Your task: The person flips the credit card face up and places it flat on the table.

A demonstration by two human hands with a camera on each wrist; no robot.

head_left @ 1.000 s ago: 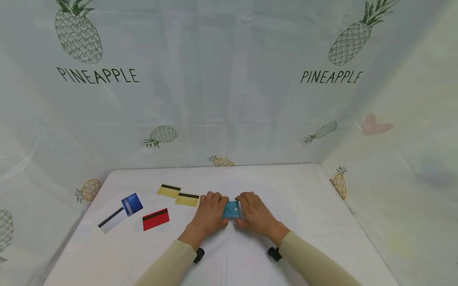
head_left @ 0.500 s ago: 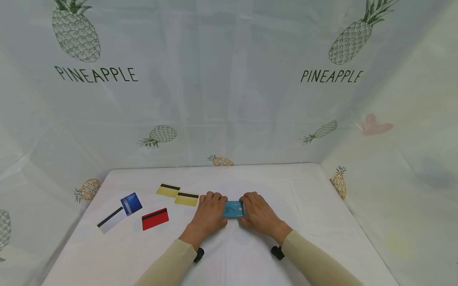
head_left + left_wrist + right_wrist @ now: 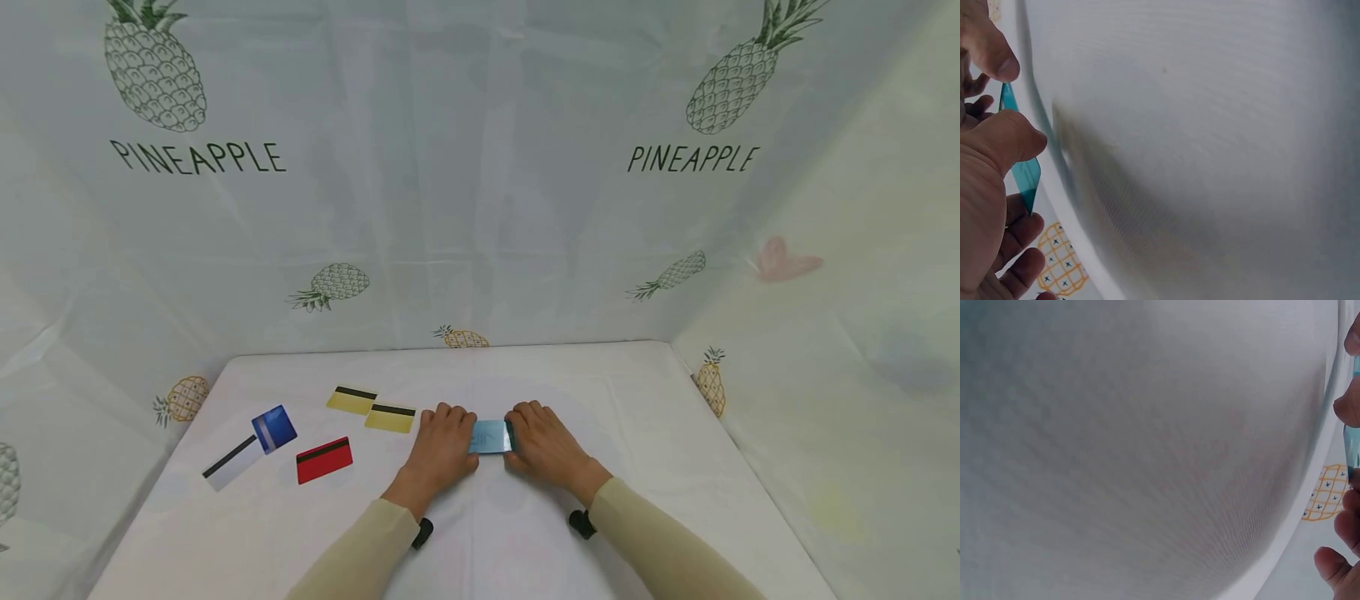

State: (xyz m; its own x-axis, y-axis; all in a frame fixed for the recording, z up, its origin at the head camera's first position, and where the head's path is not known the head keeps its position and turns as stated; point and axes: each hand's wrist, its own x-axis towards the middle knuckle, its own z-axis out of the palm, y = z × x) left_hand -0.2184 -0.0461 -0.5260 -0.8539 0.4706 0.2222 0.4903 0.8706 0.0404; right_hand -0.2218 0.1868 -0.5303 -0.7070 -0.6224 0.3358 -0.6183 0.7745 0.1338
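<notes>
A teal plastic card (image 3: 491,437) is held level between both hands in the head view, its face catching a pale glare. My left hand (image 3: 442,446) pinches its left end, thumb on the near edge and fingers on the far edge. At the right end my right hand (image 3: 547,450) grips it the same way. The left wrist view shows the card (image 3: 1026,178) nearly edge-on, with the left thumb (image 3: 1013,139) against one edge and a fingertip at the opposite edge. Only a sliver of the card (image 3: 1352,447) shows in the right wrist view, beside the right thumb.
Left of the hands on the white table (image 3: 660,533) lie two overlapping yellow cards (image 3: 390,419), a red card (image 3: 325,461), a blue card (image 3: 275,429) and a white card (image 3: 234,465) with a dark stripe. A pineapple-print curtain (image 3: 465,208) rises behind the table.
The right hand has shifted slightly right, so more of the teal card shows between the hands. The card's face has turned paler with glare. The other cards lie as before.
</notes>
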